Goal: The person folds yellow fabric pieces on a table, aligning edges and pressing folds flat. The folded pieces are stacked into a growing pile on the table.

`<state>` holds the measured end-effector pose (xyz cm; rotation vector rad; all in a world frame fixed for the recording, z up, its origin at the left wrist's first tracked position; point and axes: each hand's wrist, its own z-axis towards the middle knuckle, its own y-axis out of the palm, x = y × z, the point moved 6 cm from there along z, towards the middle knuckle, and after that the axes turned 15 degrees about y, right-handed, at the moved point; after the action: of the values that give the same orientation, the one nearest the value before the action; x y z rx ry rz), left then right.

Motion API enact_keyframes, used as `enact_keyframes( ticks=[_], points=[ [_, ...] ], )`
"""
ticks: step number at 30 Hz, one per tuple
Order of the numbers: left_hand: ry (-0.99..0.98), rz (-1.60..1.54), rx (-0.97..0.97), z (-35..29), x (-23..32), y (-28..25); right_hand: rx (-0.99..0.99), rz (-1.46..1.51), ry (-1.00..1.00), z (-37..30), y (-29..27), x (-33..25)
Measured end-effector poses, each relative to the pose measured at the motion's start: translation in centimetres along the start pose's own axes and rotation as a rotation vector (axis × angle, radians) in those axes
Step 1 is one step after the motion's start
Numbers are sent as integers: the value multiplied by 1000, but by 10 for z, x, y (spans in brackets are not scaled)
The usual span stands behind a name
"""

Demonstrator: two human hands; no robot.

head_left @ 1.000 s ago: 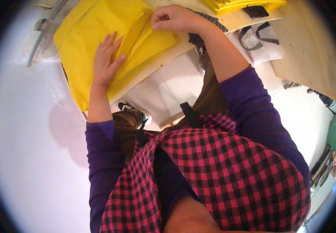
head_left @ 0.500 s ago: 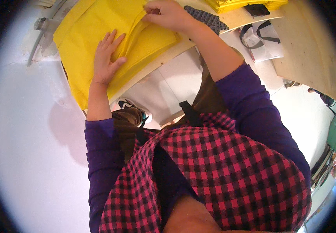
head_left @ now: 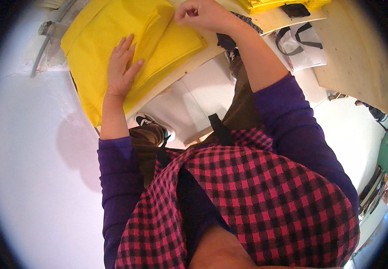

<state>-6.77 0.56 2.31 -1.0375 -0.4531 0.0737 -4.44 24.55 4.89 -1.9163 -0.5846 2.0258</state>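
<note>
A stack of yellow fabric point(head_left: 91, 49) lies on the wooden table at the upper left, its top layer creased and partly raised. My left hand point(head_left: 121, 69) rests flat on it, fingers stretched and thumb apart. Over the fabric's right side, my right hand point(head_left: 203, 15) is closed, with the fingers curled toward the thumb. What those fingers hold, if anything, I cannot make out. Under my right forearm lies a dark grey textured cloth point(head_left: 249, 21), partly hidden, with a black piece point(head_left: 226, 42) hanging at the table edge.
Another yellow fabric pile point(head_left: 270, 5) with a black piece point(head_left: 297, 10) on it sits at the top right. A white bag with dark handles point(head_left: 308, 47) stands below the table beside a wooden panel point(head_left: 359, 54). A white wall point(head_left: 37, 157) borders the left.
My right hand has moved right and slightly nearer, off the raised fold it was pinching. That fold has dropped lower, and the left hand has barely shifted.
</note>
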Motion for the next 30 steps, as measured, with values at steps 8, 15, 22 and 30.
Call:
enact_keyframes(
  ticks=[8,15,22,30],
  points=[
    [-12,-2,-7,0,-1,1,-236,-276,69,-1,19,29],
    [-10,15,-13,0,0,1,-227,-299,115,2,21,33],
    [-14,2,-2,-1,-3,2,-122,-374,-1,0,18,25],
    [3,14,10,-1,-2,0,-44,-290,-100,-2,11,8]
  ],
)
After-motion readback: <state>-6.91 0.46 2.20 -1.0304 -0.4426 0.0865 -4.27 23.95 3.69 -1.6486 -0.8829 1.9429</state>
